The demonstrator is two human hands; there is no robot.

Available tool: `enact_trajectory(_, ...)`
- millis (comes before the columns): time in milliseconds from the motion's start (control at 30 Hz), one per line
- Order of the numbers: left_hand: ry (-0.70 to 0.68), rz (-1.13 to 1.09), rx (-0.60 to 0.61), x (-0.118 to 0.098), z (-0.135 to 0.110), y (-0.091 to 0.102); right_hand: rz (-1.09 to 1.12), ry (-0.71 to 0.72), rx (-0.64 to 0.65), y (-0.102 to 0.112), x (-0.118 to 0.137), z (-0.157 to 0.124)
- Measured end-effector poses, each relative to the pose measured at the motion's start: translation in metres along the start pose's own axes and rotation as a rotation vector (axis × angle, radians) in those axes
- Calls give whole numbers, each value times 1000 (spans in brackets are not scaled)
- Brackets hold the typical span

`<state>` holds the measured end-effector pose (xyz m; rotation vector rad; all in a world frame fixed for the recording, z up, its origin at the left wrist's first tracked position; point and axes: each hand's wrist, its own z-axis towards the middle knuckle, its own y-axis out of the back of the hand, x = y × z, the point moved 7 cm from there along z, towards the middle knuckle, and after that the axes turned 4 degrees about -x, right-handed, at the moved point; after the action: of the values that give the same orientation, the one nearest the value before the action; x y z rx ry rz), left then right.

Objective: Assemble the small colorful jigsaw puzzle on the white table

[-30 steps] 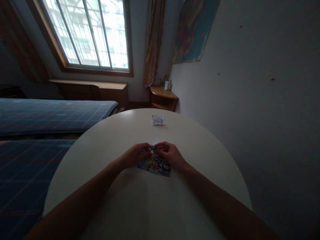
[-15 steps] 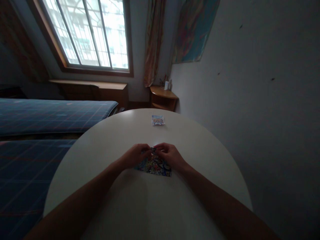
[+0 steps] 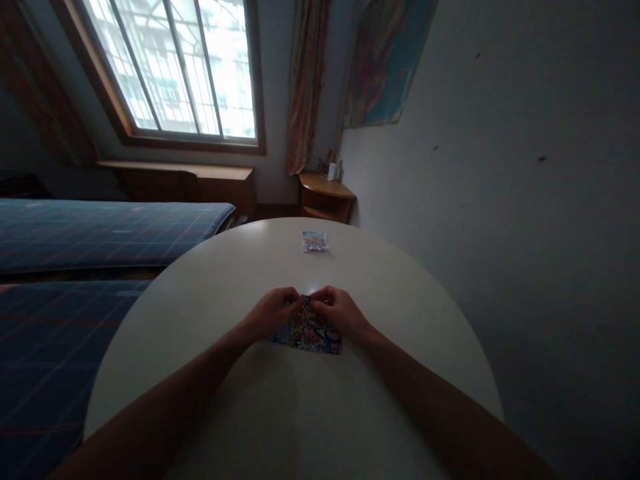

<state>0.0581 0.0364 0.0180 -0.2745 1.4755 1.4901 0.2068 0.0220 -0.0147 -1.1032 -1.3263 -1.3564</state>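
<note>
A colourful patterned sheet of paper (image 3: 309, 335) lies on the round white table (image 3: 240, 280), partly folded. My left hand (image 3: 273, 312) and my right hand (image 3: 339, 312) meet over its far edge, fingers curled and pinching the paper at its top point. Both hands press down on the sheet. Most of the paper's upper part is hidden under my fingers. A second small patterned paper piece (image 3: 315, 241) lies farther away on the table, beyond both hands.
A bed with blue plaid bedding (image 3: 100, 230) stands to the left of the table. A wooden corner shelf (image 3: 326, 193) and a window (image 3: 185, 67) are at the back. A grey wall (image 3: 500, 167) runs along the right.
My hands and the patterned paper stay almost in place; the fingers have drawn slightly closer together over the paper's top point.
</note>
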Motion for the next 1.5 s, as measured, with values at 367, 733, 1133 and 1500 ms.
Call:
enact_trajectory(367, -3, 63, -19, 2, 1, 0, -64, 45, 8, 0, 6, -1)
enact_trajectory(733, -47, 224, -28, 1, 1, 4, -53, 57, 66, -3, 13, -6)
enact_trajectory(1133, -118, 253, -33, 4, 0, 2, -65, 70, -5, 0, 6, 0)
enact_trajectory(1500, -89, 220, -85, -5, -3, 4, 42, 62, -32, 4, 12, -2)
